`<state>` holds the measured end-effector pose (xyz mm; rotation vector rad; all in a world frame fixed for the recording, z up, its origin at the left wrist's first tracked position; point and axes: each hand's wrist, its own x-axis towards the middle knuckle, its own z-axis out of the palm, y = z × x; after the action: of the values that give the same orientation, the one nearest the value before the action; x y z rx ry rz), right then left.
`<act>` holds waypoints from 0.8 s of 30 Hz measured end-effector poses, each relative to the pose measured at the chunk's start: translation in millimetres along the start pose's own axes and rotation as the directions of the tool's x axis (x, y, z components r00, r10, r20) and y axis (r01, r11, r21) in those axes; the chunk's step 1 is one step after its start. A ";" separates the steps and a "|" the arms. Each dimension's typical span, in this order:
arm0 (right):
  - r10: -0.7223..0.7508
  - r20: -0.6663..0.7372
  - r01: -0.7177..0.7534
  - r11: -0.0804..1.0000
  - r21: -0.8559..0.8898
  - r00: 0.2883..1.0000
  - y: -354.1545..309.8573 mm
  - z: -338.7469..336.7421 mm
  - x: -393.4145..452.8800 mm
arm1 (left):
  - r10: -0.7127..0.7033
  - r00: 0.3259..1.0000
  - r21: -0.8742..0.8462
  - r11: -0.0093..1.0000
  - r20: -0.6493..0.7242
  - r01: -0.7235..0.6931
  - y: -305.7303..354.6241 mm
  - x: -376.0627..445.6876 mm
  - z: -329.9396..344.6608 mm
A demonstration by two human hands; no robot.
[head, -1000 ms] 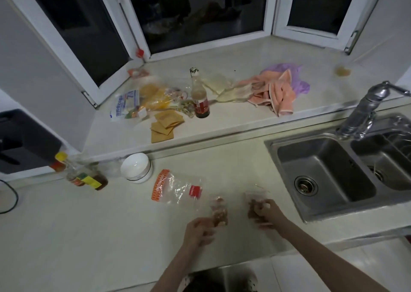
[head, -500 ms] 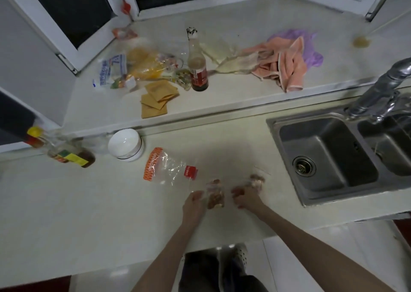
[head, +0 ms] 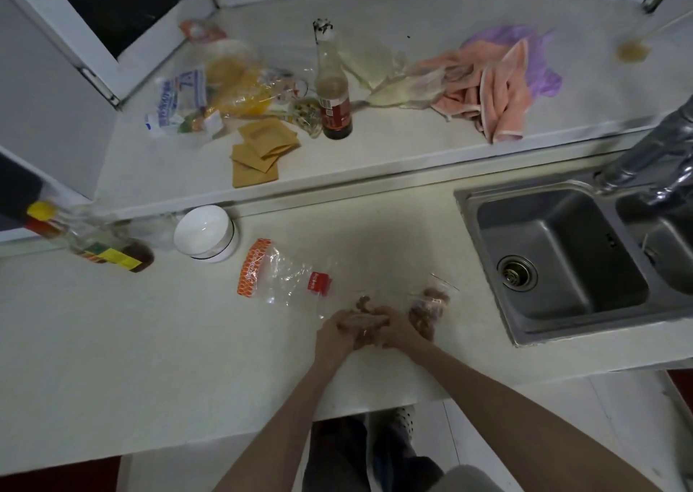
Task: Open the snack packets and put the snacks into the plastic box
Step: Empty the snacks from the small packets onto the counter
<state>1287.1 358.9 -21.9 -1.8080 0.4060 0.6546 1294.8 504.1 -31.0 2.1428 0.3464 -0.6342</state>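
Note:
A small clear snack packet (head: 363,321) with brown snacks is gripped between both hands above the counter's front part. My left hand (head: 334,332) holds its left side and my right hand (head: 394,328) holds its right side, the fingers meeting over it. A second clear packet of brown snacks (head: 429,306) lies on the counter just right of my right hand. A bigger, flat clear bag (head: 285,277) with an orange strip and a red tag lies to the left of the hands. I cannot make out a plastic box for certain.
A white bowl (head: 205,233) and a lying sauce bottle (head: 93,246) are at the left. The steel sink (head: 562,262) and tap (head: 660,154) fill the right. The raised sill holds a brown bottle (head: 333,90), yellow packets (head: 262,150), food bags (head: 210,94) and pink cloths (head: 487,86).
My right hand let go of the right packet, which now lies on the counter, and came over to the left packet. Both hands now grip that one. The camera tilted down.

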 end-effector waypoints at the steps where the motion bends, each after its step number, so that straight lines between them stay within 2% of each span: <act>1: -0.025 0.006 0.026 0.999 -0.047 1.000 0.8 -1.3 1.3 | 0.023 1.000 0.031 0.999 -0.014 -0.023 -0.9 1.4 -1.0; 5: -0.176 -0.120 0.147 0.966 -0.214 0.977 2.4 -8.5 2.4 | 0.191 0.980 0.118 0.976 -0.057 -0.183 9.2 -2.9 -8.6; 10: -0.350 -0.297 0.253 0.913 -0.319 0.888 -30.4 -33.3 -1.3 | 0.372 0.919 0.231 0.913 -0.131 -0.337 43.4 -9.9 -29.0; 14: -0.450 -0.375 0.370 0.889 -0.268 0.810 -83.4 -65.7 -21.3 | 0.537 0.818 0.265 0.835 -0.205 -0.481 92.8 -19.0 -63.3; 16: -0.538 -0.427 0.475 0.843 -0.253 0.727 -113.8 -81.0 -38.7 | 0.603 0.745 0.199 0.798 -0.287 -0.569 121.3 -27.0 -81.7; 19: -0.651 -0.509 0.629 0.737 -0.247 0.563 -160.5 -99.3 -67.7 | 0.668 0.624 0.110 0.714 -0.405 -0.692 165.1 -45.7 -107.9; 24: -0.724 -0.544 0.766 0.608 -0.212 0.424 -221.6 -117.9 -104.7 | 0.701 0.484 0.043 0.589 -0.524 -0.807 221.0 -78.3 -147.0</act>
<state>1358.6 315.1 236.8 -1.8516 -0.0346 -0.5889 1376.5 487.8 232.9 1.9406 -0.2987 0.4820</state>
